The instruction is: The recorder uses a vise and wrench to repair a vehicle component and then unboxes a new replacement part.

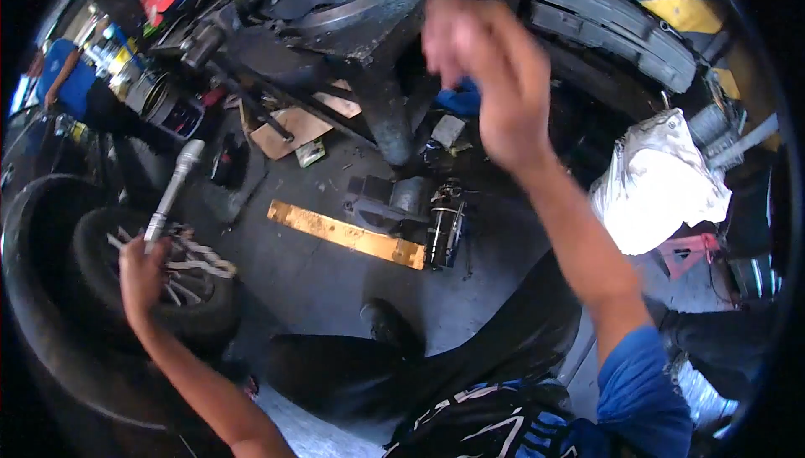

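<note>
My left hand, out over a wheel, is closed round the lower end of a silver rod-shaped tool. The tool slants upward and has a thicker far end; its exact kind I cannot make out. My right hand is raised beside the dark metal workbench. Motion smears its fingers, which look bent, and I see nothing held in them. Beneath it on the floor lie a cylindrical motor-like part, a dark metal block and a long yellowish strip.
A spoked wheel and a large tyre stand at the left. Cardboard lies beneath the bench. A white plastic bag covers something at the right. A person in a blue top stands at the far left.
</note>
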The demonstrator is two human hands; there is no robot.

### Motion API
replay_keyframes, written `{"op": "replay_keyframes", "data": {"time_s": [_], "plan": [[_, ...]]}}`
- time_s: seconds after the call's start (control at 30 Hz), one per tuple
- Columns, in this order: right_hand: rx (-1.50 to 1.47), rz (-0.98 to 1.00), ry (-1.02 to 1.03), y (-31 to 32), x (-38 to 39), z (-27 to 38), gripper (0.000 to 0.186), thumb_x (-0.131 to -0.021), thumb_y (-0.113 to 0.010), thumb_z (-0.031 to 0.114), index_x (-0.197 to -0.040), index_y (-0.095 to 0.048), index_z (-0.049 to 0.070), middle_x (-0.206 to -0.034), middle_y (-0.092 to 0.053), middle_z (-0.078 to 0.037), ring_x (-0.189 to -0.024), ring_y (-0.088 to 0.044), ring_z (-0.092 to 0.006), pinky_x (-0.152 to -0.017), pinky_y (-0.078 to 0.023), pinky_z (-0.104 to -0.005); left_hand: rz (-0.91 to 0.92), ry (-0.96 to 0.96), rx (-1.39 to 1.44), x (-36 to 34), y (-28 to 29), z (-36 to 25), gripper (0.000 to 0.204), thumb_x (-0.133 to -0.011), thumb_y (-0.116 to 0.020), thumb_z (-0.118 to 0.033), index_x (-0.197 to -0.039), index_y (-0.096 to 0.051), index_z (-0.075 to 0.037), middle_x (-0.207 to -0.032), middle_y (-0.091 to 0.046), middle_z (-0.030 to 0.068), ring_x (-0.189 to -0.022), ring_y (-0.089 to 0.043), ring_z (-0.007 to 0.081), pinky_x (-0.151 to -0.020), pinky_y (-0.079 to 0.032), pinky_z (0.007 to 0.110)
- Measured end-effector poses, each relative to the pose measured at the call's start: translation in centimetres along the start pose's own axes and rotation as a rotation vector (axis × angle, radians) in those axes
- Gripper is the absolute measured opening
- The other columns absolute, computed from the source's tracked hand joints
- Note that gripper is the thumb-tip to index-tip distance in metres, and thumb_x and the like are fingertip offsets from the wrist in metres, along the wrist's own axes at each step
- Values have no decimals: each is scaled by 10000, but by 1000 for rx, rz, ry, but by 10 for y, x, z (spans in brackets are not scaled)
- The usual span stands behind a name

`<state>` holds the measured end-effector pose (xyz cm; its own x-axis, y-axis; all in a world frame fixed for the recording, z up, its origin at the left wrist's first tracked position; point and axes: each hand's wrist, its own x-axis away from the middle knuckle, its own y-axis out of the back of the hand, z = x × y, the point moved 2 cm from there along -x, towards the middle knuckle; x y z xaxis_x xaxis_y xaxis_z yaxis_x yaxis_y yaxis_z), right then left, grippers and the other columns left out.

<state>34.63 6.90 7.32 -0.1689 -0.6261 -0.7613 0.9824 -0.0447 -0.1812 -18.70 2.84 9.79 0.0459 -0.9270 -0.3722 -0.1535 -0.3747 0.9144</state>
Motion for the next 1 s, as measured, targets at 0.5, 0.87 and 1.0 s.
{"op": "replay_keyframes", "data": {"time_s": [0.5, 0.87, 1.0], "plan": [[-702, -187, -1503, -45, 290, -53, 386, -1102, -542, 454, -1202, -640, 95, -1163, -756, -106, -1017, -713, -190, -888, -568, -350, 247, -137, 3, 227, -120, -237, 186, -851, -742, -193, -826, -600, -76, -683, -693, 162, -636, -719, 367, -605, -577, 493], [-658, -579, -996, 57, 212, -31, 324, -1121, -506, 428, -1203, -542, 116, -794, -532, -37, -713, -581, -188, -735, -544, -437, 206, -127, 427, 237, -137, -263, 196, -899, -762, -64, -1026, -621, -14, -900, -701, 189, -851, -701, 389, -720, -555, 450], [-491, -253, -1142, 61, 237, -6, 320, -1103, -565, 413, -1212, -563, 113, -725, -485, 25, -538, -416, -70, -483, -357, -264, 288, 33, 716, 207, -124, -263, 207, -946, -728, -51, -1118, -630, 7, -959, -723, 187, -873, -727, 321, -783, -545, 373]]}}
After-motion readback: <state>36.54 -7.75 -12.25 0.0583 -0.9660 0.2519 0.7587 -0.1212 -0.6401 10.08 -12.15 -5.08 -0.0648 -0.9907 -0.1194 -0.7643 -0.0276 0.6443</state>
